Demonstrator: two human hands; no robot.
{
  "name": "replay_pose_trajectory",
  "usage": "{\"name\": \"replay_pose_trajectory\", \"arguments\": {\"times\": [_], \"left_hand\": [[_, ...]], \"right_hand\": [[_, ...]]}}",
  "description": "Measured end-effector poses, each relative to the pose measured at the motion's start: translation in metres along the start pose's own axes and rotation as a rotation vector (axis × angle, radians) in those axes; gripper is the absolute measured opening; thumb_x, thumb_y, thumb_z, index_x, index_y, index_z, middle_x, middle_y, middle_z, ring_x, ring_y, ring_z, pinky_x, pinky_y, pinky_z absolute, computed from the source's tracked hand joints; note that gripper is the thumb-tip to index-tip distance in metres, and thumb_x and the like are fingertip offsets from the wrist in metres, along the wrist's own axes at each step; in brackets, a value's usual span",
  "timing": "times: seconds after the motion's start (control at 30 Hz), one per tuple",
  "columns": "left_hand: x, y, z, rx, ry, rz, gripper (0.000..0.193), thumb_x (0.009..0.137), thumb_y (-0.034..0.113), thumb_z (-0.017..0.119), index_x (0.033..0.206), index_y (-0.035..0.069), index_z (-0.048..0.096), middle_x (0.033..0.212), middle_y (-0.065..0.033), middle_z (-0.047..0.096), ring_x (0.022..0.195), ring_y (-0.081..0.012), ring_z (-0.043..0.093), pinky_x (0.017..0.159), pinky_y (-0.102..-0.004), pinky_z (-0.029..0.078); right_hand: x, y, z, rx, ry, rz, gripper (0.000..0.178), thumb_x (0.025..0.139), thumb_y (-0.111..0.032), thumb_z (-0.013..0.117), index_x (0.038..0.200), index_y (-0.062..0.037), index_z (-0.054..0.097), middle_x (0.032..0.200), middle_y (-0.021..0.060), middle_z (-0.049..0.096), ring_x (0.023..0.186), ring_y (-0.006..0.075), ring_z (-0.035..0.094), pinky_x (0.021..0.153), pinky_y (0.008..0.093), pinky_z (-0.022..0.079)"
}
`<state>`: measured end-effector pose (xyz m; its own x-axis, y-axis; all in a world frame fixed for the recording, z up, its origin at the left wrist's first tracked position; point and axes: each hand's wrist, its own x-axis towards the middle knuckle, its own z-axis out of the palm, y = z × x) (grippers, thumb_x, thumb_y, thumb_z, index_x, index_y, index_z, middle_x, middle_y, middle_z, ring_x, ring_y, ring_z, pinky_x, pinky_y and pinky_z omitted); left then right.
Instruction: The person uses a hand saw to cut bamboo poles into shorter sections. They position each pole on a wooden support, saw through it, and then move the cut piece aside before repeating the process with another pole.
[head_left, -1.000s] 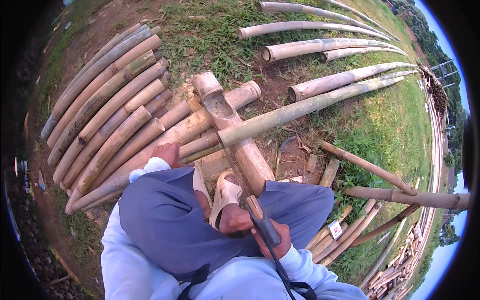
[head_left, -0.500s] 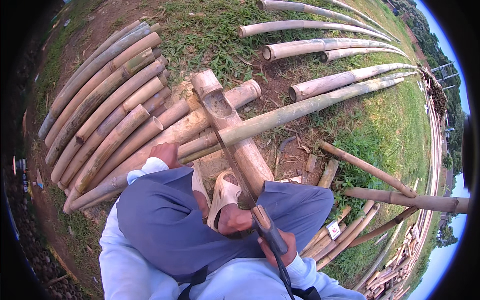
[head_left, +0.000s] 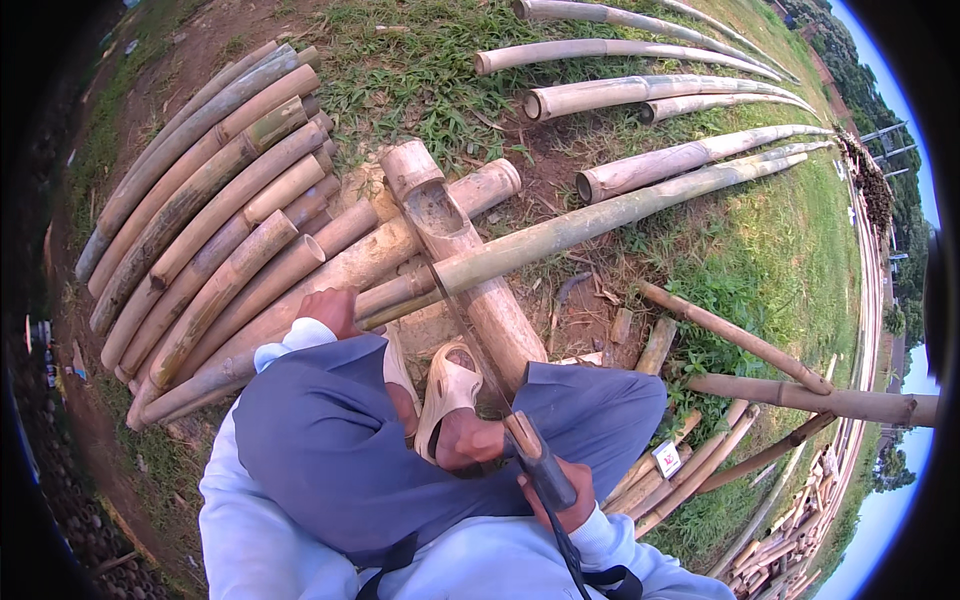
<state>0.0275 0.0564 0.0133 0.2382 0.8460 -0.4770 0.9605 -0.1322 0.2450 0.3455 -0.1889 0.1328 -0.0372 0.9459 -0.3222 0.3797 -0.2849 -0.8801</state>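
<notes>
My right hand is wrapped round the handle of a hand saw, low and right of centre. The saw's thin blade runs up and away between my knees and meets a long greenish bamboo pole; how deep it sits in the pole I cannot tell. My left hand is closed on the pole's near part, left of the blade. Under the pole lies a thick bamboo log with a notch cut in its far end. It crosses another thick bamboo length lying on the ground.
Cut bamboo lengths lie side by side at the left. Long bamboo poles stretch away at the upper right. A bamboo trestle stands at the right, with shorter pieces beneath it. My sandalled foot rests beside the blade.
</notes>
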Motion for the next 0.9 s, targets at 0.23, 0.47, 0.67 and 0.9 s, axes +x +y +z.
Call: {"name": "replay_pose_trajectory", "arguments": {"times": [0.23,0.47,0.67,0.9], "left_hand": [[0.009,-0.007,0.007,0.015,0.000,0.020,0.080,0.065,0.065,0.083,0.110,0.000,0.071,0.096,-0.0227,0.074,0.096,-0.0407,0.070,0.089,-0.0473,0.053],[0.004,-0.006,-0.004,0.023,0.012,-0.002,0.081,0.065,0.065,0.082,0.109,-0.002,0.071,0.095,-0.0239,0.074,0.094,-0.0409,0.071,0.090,-0.0461,0.054],[0.000,-0.012,0.003,0.008,0.010,-0.001,0.082,0.065,0.065,0.081,0.113,-0.001,0.072,0.093,-0.0235,0.074,0.093,-0.0403,0.071,0.089,-0.0464,0.055],[0.012,-0.006,0.007,0.019,0.014,0.036,0.075,0.066,0.061,0.083,0.104,-0.002,0.070,0.095,-0.0250,0.073,0.095,-0.0422,0.070,0.089,-0.0485,0.053]], "right_hand": [[0.088,0.018,0.025,0.035,0.036,-0.129,0.019,0.087,-0.005,0.072,0.105,0.0004,0.070,0.079,0.0128,0.070,0.069,0.0158,0.067,0.066,0.0309,0.052],[0.058,0.010,0.028,0.099,0.011,-0.030,0.027,0.089,-0.004,0.071,0.115,0.0020,0.068,0.081,0.0065,0.070,0.075,0.0078,0.061,0.069,0.0291,0.051],[-0.005,-0.001,0.000,0.001,0.045,-0.114,0.040,0.085,0.003,0.068,0.125,0.0011,0.067,0.066,0.0063,0.063,0.060,0.0094,0.060,0.058,0.0269,0.046],[0.131,0.011,0.045,0.093,0.129,-0.175,0.016,0.088,-0.009,0.072,0.098,0.0020,0.066,0.068,0.0108,0.063,0.064,0.0150,0.060,0.061,0.0345,0.049]]}}
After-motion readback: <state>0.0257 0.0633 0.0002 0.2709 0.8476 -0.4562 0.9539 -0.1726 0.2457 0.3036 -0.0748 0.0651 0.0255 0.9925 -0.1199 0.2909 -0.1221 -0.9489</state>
